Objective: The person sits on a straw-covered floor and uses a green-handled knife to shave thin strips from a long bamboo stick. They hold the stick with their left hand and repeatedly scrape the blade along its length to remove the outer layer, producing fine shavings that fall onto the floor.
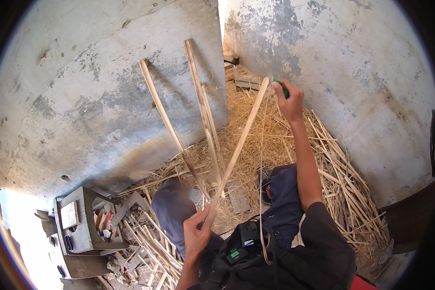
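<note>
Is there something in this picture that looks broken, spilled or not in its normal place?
Nothing looks broken. The floor is littered: thin shavings and split offcuts lie heaped against the wall. That fits the work: the left hand holds a long strip and the right hand grips a green-handled tool at its far end.

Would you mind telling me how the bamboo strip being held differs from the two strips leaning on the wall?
The held strip is gripped at its lower end by the left hand, with the right hand at its top; the leaning strips touch no hand. The held strip tilts up to the right, whereas the leaning strips tilt up to the left against the wall. All are long, thin and pale.
</note>
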Tool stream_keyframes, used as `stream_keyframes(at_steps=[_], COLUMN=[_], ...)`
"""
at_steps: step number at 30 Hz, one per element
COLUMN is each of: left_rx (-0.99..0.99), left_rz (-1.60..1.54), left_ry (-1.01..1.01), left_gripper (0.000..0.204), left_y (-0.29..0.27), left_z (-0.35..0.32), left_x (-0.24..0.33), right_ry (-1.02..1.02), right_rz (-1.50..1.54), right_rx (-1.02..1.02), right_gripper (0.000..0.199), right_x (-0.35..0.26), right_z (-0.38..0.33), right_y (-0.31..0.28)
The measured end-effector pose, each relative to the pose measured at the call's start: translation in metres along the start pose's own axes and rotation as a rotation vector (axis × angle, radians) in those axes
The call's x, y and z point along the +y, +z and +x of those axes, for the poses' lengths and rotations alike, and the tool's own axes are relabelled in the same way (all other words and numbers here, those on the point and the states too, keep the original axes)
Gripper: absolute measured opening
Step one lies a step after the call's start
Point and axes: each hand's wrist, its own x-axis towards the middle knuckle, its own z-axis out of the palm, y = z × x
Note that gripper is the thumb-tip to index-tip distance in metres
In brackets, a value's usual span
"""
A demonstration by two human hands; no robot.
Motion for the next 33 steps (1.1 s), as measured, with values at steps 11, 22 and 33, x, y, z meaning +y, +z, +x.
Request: stream_keyframes(at_steps=[11, 22, 33], left_rx=[-0.050, -0.089, -0.032], left_rz=[-0.191, -0.254, -0.296], left_ry=[-0.117, 0.003, 0.025], left_gripper=[0.044, 0.044, 0.041], left_y=[-0.017, 0.004, 0.017], left_z=[0.014, 0.037, 0.039], left_x=[-0.001, 0.045, 0.070], right_ry=[0.219, -0.335, -0.545], right_rz=[-0.088, 0.435, 0.368], right_rx=[-0.113, -0.404, -0.371], right_gripper=[0.048, 0.036, 0.032], right_x=[0.018, -0.131, -0.153], right_z=[-0.017, -0.092, -0.111], right_y=[0.012, 0.017, 0.021])
